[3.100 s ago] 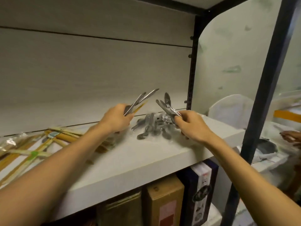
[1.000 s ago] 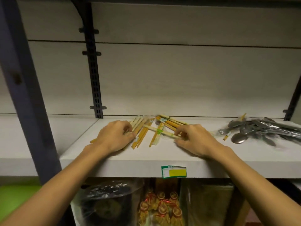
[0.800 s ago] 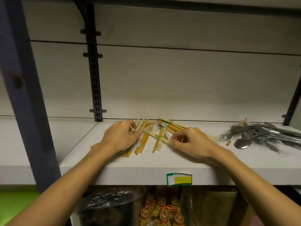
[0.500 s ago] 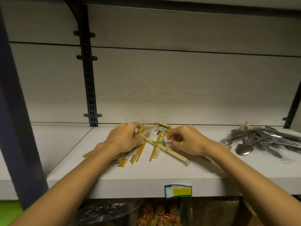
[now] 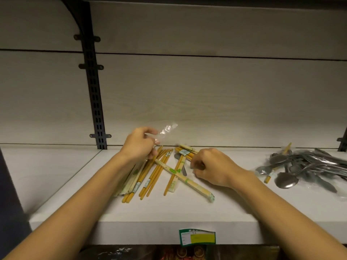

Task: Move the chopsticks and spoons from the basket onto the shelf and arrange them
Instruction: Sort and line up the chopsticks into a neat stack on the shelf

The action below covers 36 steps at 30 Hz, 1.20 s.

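Both hands work over a loose heap of chopsticks (image 5: 161, 171) lying on the white shelf (image 5: 234, 207), between its back edge and its front edge and nearer the left divider post (image 5: 93, 91) than the right end. The left hand (image 5: 139, 144) is raised a little above the far end of the heap, its fingers curled and pinching a crinkled clear plastic wrapper (image 5: 167, 131) that sticks up toward the back panel. The right hand (image 5: 212, 167) rests low on the shelf just right of the heap, fingers curled in toward the wrapped chopsticks at the back; whether it actually grips one cannot be told, since the fingertips are hidden. One wrapped pair lies slantwise across the others, its end pointing toward the front edge. A pile of metal spoons (image 5: 304, 166) sits at the right end of the shelf, well apart from the hands. A green and yellow price label (image 5: 197, 238) hangs on the front edge.
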Available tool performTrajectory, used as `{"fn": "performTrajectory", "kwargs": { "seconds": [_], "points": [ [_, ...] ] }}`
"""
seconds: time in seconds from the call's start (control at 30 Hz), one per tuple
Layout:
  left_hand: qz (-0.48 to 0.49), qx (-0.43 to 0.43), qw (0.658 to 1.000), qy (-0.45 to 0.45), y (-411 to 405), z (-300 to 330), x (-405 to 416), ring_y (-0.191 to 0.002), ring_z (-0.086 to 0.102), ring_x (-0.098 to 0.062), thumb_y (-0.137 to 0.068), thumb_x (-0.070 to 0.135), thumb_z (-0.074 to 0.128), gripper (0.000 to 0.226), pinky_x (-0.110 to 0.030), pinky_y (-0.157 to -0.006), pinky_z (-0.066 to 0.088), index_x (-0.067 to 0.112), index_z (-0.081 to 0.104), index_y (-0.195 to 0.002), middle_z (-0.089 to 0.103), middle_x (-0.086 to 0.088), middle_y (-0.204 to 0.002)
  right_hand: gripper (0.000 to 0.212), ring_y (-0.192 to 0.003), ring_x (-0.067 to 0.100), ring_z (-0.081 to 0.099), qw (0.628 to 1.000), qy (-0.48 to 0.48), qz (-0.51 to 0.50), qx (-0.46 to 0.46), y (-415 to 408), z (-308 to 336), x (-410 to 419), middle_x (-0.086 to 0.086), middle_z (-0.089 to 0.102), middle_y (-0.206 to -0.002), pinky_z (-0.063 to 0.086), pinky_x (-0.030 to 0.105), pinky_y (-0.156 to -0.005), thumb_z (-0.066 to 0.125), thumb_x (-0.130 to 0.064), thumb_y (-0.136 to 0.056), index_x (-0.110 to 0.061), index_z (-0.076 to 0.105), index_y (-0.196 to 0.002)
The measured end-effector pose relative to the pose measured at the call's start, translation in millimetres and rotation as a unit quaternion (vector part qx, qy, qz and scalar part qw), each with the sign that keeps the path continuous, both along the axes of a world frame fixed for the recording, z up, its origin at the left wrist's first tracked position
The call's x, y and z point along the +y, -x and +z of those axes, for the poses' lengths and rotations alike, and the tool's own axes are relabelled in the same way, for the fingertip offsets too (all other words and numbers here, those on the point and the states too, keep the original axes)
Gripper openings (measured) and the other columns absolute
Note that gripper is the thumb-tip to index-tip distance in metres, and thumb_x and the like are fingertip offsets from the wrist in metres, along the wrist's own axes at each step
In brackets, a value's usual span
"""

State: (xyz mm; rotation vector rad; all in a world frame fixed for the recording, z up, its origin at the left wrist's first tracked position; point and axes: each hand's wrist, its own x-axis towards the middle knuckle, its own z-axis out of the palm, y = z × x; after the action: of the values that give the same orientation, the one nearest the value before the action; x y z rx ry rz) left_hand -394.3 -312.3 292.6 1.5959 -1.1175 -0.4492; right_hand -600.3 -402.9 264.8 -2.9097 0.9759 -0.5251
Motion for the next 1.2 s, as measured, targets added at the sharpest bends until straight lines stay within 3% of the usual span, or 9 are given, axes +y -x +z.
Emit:
{"fn": "performTrajectory", "kwargs": {
  "seconds": [0.1, 0.2, 0.37, 0.43, 0.53, 0.6, 0.8, 0.97, 1.2],
  "points": [
    [-0.021, 0.021, 0.998, -0.056, 7, -3, -7, -0.055, 0.060, -0.014, -0.093, 0.001, 0.047, 0.037, -0.024, -0.050, 0.051, 0.025, 0.049, -0.121, 0.067, -0.010, -0.077, 0.018, -0.088, 0.017, 0.054, 1.000, 0.003, -0.010, 0.002, 8, 2, -4, -0.007, 0.059, -0.093, 0.041, 0.028, -0.069, 0.065, -0.026, -0.083, -0.027, 0.069, -0.100],
    [-0.048, -0.058, 0.994, -0.079, 17, -8, -12, -0.054, 0.056, -0.016, -0.092, 0.002, 0.041, 0.039, -0.030, -0.055, 0.050, 0.033, 0.055, -0.112, 0.065, -0.007, -0.064, 0.019, -0.091, 0.020, 0.053, 1.000, 0.002, -0.027, 0.012, 14, 3, -7, -0.003, 0.056, -0.097, 0.040, 0.027, -0.070, 0.064, -0.023, -0.084, -0.025, 0.070, -0.102],
    [-0.055, -0.201, 0.971, -0.115, 47, -15, -23, -0.072, 0.058, -0.012, -0.089, 0.012, 0.046, 0.027, -0.026, -0.064, 0.045, 0.017, 0.072, -0.082, 0.068, 0.000, -0.079, 0.019, -0.090, 0.026, 0.056, 0.999, -0.014, -0.048, 0.013, 18, 4, -11, 0.004, 0.059, -0.099, 0.050, 0.034, -0.071, 0.060, -0.008, -0.082, -0.018, 0.068, -0.096],
    [-0.047, -0.291, 0.944, -0.147, 54, -19, -28, -0.073, 0.057, -0.015, -0.088, 0.029, 0.053, 0.024, -0.028, -0.061, 0.043, 0.015, 0.071, -0.081, 0.065, 0.001, -0.078, 0.020, -0.087, 0.029, 0.057, 0.998, -0.025, -0.056, 0.007, 19, 4, -13, 0.007, 0.060, -0.097, 0.053, 0.040, -0.074, 0.058, -0.004, -0.081, -0.015, 0.068, -0.095],
    [-0.017, -0.410, 0.891, -0.193, 57, -25, -33, -0.091, 0.055, -0.021, -0.080, 0.049, 0.064, 0.028, -0.033, -0.074, 0.047, 0.022, 0.061, -0.083, 0.061, 0.002, -0.092, 0.022, -0.087, 0.027, 0.056, 0.997, -0.034, -0.063, 0.003, 19, 3, -14, 0.007, 0.059, -0.097, 0.053, 0.039, -0.075, 0.059, -0.004, -0.081, -0.015, 0.067, -0.098],
    [-0.011, -0.413, 0.888, -0.202, 55, -25, -34, -0.094, 0.054, -0.021, -0.077, 0.050, 0.068, 0.029, -0.033, -0.075, 0.045, 0.025, 0.056, -0.084, 0.059, 0.002, -0.096, 0.025, -0.087, 0.028, 0.055, 0.996, -0.040, -0.075, -0.002, 20, 3, -15, 0.007, 0.056, -0.098, 0.053, 0.038, -0.075, 0.059, -0.005, -0.080, -0.016, 0.065, -0.102],
    [0.036, -0.344, 0.921, -0.177, 39, -22, -28, -0.101, 0.057, -0.024, -0.079, 0.022, 0.064, 0.013, -0.028, -0.077, 0.045, 0.027, 0.060, -0.091, 0.063, -0.001, -0.103, 0.025, -0.094, 0.031, 0.053, 0.993, -0.061, -0.091, -0.047, 23, 4, -13, 0.008, 0.054, -0.104, 0.051, 0.039, -0.080, 0.059, -0.011, -0.083, -0.020, 0.059, -0.106],
    [0.039, -0.358, 0.921, -0.145, 39, -23, -25, -0.102, 0.057, -0.025, -0.079, 0.011, 0.059, 0.016, -0.025, -0.074, 0.039, 0.027, 0.062, -0.082, 0.065, 0.000, -0.097, 0.020, -0.093, 0.030, 0.054, 0.991, -0.045, -0.105, -0.076, 25, 6, -13, 0.008, 0.057, -0.103, 0.050, 0.037, -0.076, 0.054, -0.011, -0.087, -0.019, 0.059, -0.105],
    [0.016, -0.412, 0.904, -0.114, 43, -28, -22, -0.092, 0.057, -0.031, -0.088, 0.003, 0.043, 0.038, -0.033, -0.072, 0.044, 0.025, 0.060, -0.113, 0.064, -0.012, -0.102, 0.015, -0.092, 0.024, 0.055, 0.994, -0.080, -0.050, -0.059, 22, 7, -8, 0.001, 0.061, -0.097, 0.046, 0.032, -0.072, 0.059, -0.018, -0.083, -0.031, 0.063, -0.090]
  ]
}}
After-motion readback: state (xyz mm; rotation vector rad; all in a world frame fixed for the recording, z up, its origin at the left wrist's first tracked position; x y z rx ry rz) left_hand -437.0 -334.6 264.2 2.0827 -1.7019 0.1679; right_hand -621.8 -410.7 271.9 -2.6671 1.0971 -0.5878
